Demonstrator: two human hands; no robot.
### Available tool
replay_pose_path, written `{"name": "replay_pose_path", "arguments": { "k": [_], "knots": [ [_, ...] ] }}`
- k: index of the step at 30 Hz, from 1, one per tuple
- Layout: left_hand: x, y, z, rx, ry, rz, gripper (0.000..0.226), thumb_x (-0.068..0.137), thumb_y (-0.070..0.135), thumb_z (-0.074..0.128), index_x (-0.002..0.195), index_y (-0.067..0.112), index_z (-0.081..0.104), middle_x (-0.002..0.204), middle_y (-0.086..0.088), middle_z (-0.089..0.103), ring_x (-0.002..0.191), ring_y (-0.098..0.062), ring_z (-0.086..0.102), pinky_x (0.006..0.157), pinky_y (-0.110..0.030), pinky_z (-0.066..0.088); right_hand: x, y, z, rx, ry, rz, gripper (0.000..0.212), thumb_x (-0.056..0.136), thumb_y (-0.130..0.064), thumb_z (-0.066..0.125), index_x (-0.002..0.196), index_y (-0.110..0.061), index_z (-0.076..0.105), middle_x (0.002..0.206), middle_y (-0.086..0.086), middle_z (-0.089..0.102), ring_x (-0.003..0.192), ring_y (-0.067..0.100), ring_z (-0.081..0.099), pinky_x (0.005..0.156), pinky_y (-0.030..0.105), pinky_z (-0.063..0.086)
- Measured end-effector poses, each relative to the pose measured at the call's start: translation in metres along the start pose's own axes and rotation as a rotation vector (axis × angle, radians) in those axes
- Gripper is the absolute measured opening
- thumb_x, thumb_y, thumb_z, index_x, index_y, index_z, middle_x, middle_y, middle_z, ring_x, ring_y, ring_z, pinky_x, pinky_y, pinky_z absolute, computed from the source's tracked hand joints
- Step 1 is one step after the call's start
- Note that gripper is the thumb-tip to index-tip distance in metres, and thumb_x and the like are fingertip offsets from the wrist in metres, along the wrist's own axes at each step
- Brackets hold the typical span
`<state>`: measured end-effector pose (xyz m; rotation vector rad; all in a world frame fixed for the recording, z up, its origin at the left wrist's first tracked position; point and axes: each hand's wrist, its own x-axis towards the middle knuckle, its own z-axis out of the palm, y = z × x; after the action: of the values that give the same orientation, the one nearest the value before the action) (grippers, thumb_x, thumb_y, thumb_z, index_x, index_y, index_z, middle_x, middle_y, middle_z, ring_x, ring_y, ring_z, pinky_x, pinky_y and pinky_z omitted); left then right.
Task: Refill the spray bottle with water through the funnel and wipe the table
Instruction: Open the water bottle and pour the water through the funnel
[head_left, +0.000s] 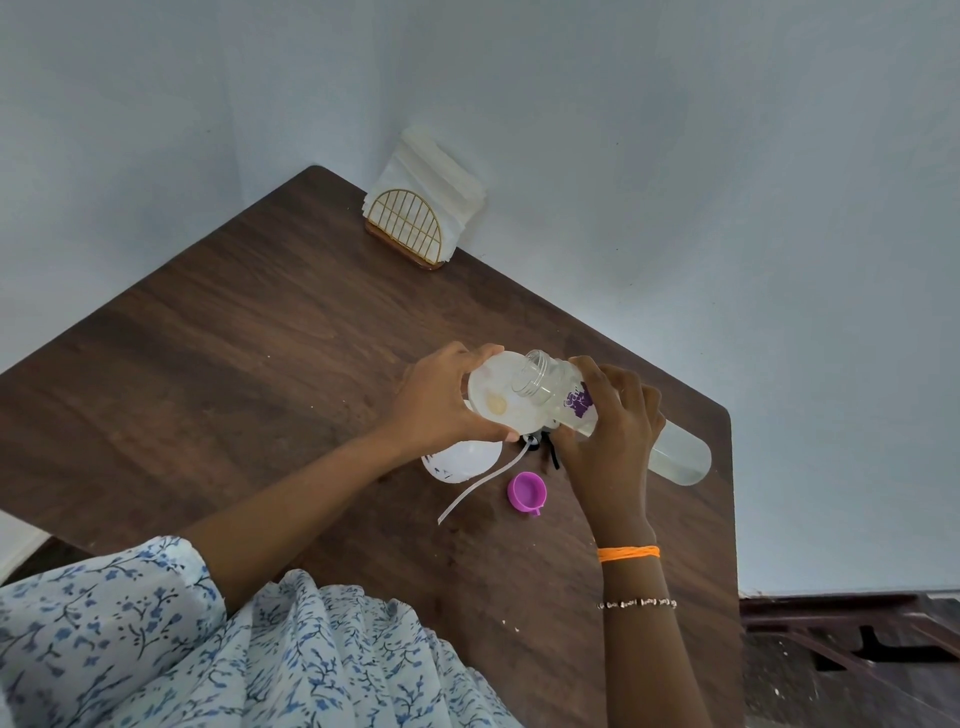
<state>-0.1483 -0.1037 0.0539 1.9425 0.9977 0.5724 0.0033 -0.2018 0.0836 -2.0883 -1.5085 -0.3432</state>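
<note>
Water bottle tipped over the funnel, both hands busy above the dark wooden desk (218, 353).

The right hand (613, 431) is wrapped firmly around a clear water bottle (675, 452) with a purple label, holding it tilted so its open mouth hangs over the translucent funnel (498, 395). The left hand (441, 395) is closed on the funnel's rim, steadying it. The spray bottle (460, 460) shows only as a white rounded shape under the left wrist, so whether the funnel sits in its neck is hard to tell. The sprayer's dip tube (472, 488) lies on the desk just beside a purple cap (526, 492). A gold wire napkin holder (410, 226) stands at the far corner.
</note>
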Motion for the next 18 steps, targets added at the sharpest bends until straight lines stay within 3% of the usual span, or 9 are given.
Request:
{"name": "replay_pose_path", "arguments": {
  "k": [18],
  "knots": [
    [-0.0003, 0.0012, -0.0007, -0.005, 0.009, 0.017, 0.090, 0.058, 0.047, 0.082, 0.136, 0.029, 0.041, 0.122, 0.000, 0.054, 0.107, -0.011, 0.050, 0.088, -0.030, 0.049, -0.0005, 0.0044, 0.0025, -0.018, 0.003, 0.001, 0.066, 0.053, -0.005, 0.086, 0.114, -0.013, 0.062, 0.111, 0.012, 0.061, 0.104, 0.034, 0.050, 0.085, 0.051, 0.042]
  ]
}}
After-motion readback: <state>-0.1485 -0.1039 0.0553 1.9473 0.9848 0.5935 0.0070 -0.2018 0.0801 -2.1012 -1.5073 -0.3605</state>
